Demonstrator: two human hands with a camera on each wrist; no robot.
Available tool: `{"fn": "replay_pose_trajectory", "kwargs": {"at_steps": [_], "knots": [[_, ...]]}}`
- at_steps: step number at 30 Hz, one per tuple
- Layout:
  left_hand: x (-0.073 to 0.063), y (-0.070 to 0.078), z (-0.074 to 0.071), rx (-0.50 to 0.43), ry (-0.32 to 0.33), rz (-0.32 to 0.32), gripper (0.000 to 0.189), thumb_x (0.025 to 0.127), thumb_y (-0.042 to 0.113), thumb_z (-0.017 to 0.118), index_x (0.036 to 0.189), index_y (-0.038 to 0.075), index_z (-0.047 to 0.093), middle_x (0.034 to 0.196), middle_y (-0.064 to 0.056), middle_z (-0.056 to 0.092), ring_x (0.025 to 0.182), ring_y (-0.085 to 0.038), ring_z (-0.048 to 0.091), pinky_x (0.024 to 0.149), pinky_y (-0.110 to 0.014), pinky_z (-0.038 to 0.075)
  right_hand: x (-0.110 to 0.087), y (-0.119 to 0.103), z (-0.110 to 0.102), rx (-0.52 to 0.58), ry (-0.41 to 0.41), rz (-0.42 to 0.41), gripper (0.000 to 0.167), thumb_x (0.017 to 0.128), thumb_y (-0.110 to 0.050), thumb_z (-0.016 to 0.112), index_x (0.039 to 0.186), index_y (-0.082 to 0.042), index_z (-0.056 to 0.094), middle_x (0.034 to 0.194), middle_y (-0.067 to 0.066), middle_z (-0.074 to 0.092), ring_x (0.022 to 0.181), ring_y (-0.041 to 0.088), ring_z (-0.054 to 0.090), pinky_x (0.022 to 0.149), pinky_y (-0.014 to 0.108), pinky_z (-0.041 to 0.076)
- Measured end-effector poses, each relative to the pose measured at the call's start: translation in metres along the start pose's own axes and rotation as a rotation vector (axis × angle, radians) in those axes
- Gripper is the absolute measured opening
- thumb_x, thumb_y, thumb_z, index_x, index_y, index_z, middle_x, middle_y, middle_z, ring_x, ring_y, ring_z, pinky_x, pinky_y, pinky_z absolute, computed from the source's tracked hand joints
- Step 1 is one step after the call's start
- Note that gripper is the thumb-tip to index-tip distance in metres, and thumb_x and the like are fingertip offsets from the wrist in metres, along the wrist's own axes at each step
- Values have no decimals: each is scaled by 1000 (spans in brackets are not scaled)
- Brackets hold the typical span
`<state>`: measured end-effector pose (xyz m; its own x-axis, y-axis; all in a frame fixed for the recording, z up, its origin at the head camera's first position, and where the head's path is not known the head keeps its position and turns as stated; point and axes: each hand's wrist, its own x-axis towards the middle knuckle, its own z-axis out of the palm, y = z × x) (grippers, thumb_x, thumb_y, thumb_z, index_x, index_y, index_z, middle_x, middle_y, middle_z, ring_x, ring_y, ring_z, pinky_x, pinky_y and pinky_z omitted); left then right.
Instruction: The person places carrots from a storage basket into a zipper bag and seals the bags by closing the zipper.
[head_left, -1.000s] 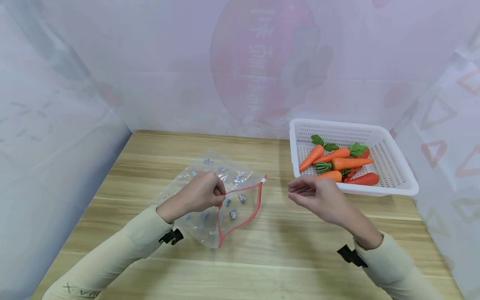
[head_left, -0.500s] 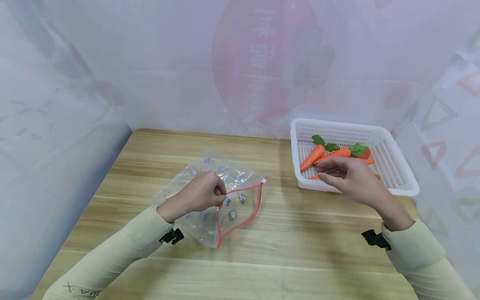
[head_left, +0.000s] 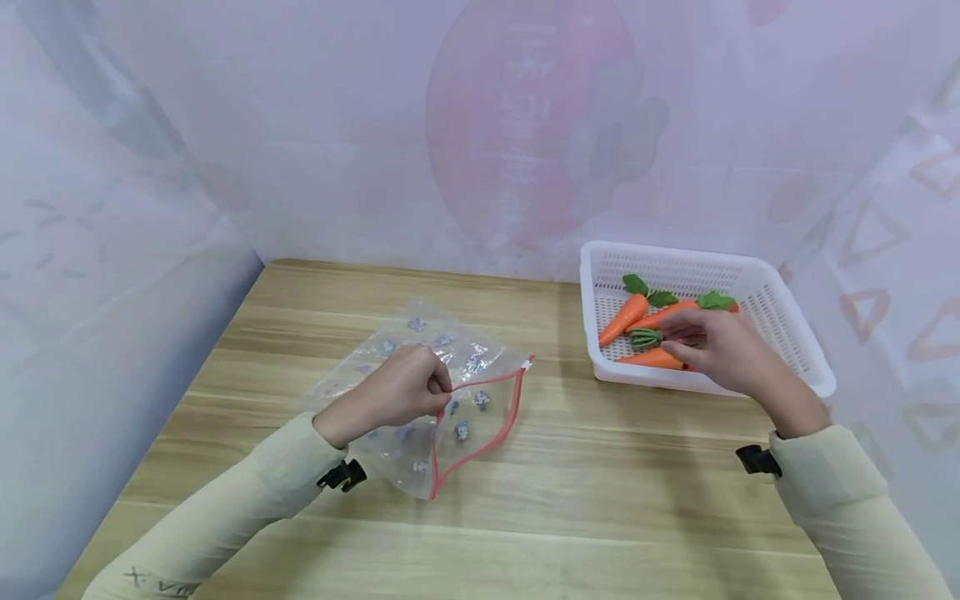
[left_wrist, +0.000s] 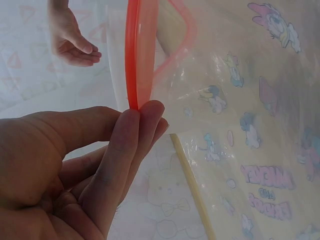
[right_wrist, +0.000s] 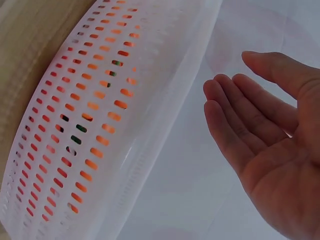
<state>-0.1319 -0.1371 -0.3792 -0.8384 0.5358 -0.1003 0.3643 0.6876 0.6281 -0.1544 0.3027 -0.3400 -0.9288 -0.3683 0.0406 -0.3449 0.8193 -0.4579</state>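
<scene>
My left hand (head_left: pixel 405 387) pinches the red zip edge of a clear zip bag (head_left: pixel 476 454) printed with small cartoon figures. The bag's mouth gapes toward the right. In the left wrist view the red zipper strip (left_wrist: pixel 137 60) runs up from between thumb and fingers. Over the front of a white plastic basket (head_left: pixel 806 350) hovers my right hand (head_left: pixel 723 350), fingers loosely bent and apart from the thumb, nothing between them. Several carrots (head_left: pixel 625 318) with green tops lie in the basket; my right hand hides part of them. The right wrist view shows the basket's slotted wall (right_wrist: pixel 75 125) beside the palm.
The wood-grain table (head_left: pixel 480 558) stretches under the bag and basket. Printed pale sheeting (head_left: pixel 360 167) walls in the back and both sides. At the back right, the basket stands close to the sheeting.
My right hand has moved right from in front of the basket to above its front rim and the carrots. My left hand keeps its pinch on the zip bag, nearly still.
</scene>
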Motion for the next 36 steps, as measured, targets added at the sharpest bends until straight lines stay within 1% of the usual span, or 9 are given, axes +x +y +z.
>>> {"fn": "replay_pose_trajectory", "kwargs": {"at_steps": [3,4,6,9,11,17,21,27,36], "knots": [[0,0,0,2,3,2,9,90,0,75,86,3,81,78,-2,78,65,-5,68,61,-22,56,4,10,1,-23,-25,30,27,97,-11,74,123,-3,74,118,20,77,106,37,76,89,49,62],[1,0,0,3,4,1,9,90,0,75,86,4,81,78,-2,78,65,-5,68,61,-22,56,5,14,2,-25,-38,44,28,98,-12,74,124,0,73,119,23,76,108,39,75,91,53,61],[1,0,0,4,7,1,8,90,0,75,86,4,81,77,-2,78,65,-5,68,62,-22,56,7,20,3,-38,-65,78,33,99,-14,73,127,3,70,122,26,74,111,42,73,94,57,59],[1,0,0,2,8,1,8,90,0,75,86,4,81,78,-2,78,65,-5,68,62,-22,57,10,30,5,-46,-98,122,40,100,-16,73,130,8,67,125,30,71,113,45,70,96,58,58],[2,0,0,0,9,4,8,90,0,75,86,4,81,78,-3,78,65,-5,68,61,-21,57,11,37,7,-50,-106,134,40,99,-15,74,130,9,67,125,30,71,112,45,70,95,58,58],[1,-1,1,4,15,7,8,90,0,75,86,4,81,78,-2,78,65,-4,68,62,-21,57,17,59,17,-30,-132,150,35,96,-9,76,125,9,69,120,29,73,111,45,71,95,58,58],[1,-1,2,1,17,10,8,90,0,75,87,4,81,78,-1,78,66,-4,69,62,-21,57,19,70,21,-12,-154,153,35,94,-7,78,124,10,70,120,29,74,112,46,71,96,59,57],[1,-1,2,-2,18,15,8,90,0,75,86,4,81,78,-2,78,66,-4,70,62,-21,58,21,77,24,-34,-174,157,38,92,-6,79,126,8,70,123,29,73,114,46,71,98,60,56],[1,-3,3,-5,12,14,8,90,0,75,86,4,81,78,-2,78,66,-4,70,62,-21,58,28,80,24,-83,-229,160,42,91,-10,82,129,5,71,125,26,73,116,45,70,99,61,55]]}}
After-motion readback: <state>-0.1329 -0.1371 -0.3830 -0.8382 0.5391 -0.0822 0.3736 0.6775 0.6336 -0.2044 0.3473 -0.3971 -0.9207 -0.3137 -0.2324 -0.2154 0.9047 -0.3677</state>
